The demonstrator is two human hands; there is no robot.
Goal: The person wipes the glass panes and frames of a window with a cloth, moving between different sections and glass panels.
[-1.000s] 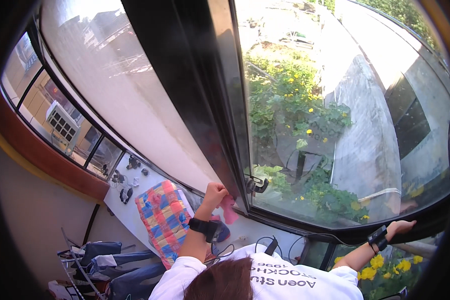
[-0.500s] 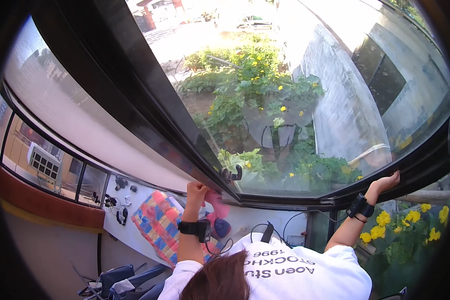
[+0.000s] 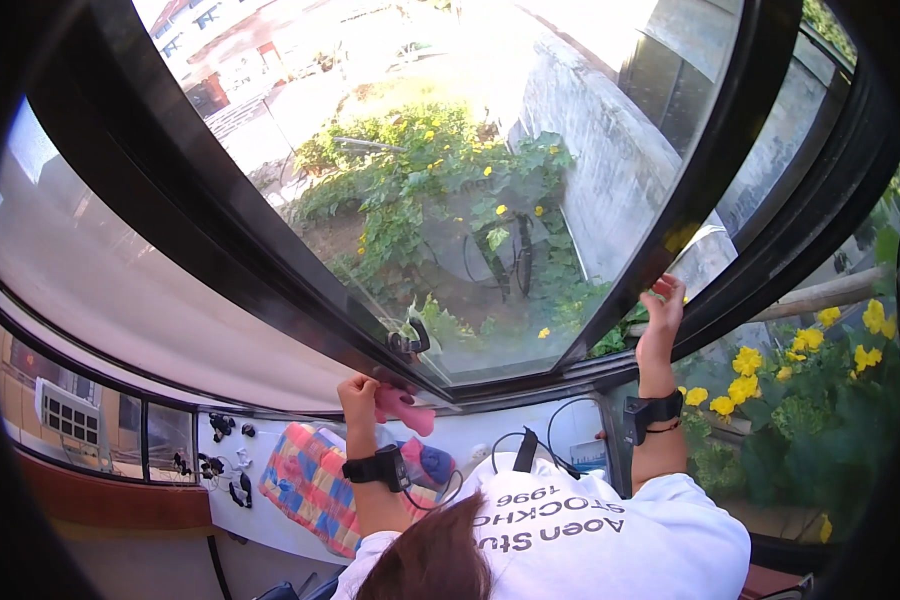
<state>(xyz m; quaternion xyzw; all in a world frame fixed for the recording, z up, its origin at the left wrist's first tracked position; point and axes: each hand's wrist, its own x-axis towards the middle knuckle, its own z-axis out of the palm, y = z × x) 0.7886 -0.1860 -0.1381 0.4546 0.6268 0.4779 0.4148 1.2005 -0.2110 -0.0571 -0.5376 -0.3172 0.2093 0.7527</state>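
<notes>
My left hand (image 3: 358,392) is closed on a pink cloth (image 3: 405,408), which hangs to the right of the fist below the window frame. My right hand (image 3: 663,305) is raised at the side edge of the dark-framed sliding window sash (image 3: 680,230). Its fingers are apart and bent a little against that frame, with nothing held in them. A dark latch handle (image 3: 410,335) sits on the frame between both hands, up from the pink cloth. Each wrist wears a black strapped device.
Below the window, a white table (image 3: 315,535) bears a checked cloth (image 3: 305,480), a dark blue item (image 3: 436,463) and small black objects (image 3: 210,465). To the right, yellow flowers (image 3: 745,365) grow beyond the window opening. A grey wall (image 3: 580,120) and green plants stand outside.
The window sash has slid left, opening a gap at its right edge. My right hand has moved left with it. My left hand, still on the pink cloth, has shifted slightly left in view.
</notes>
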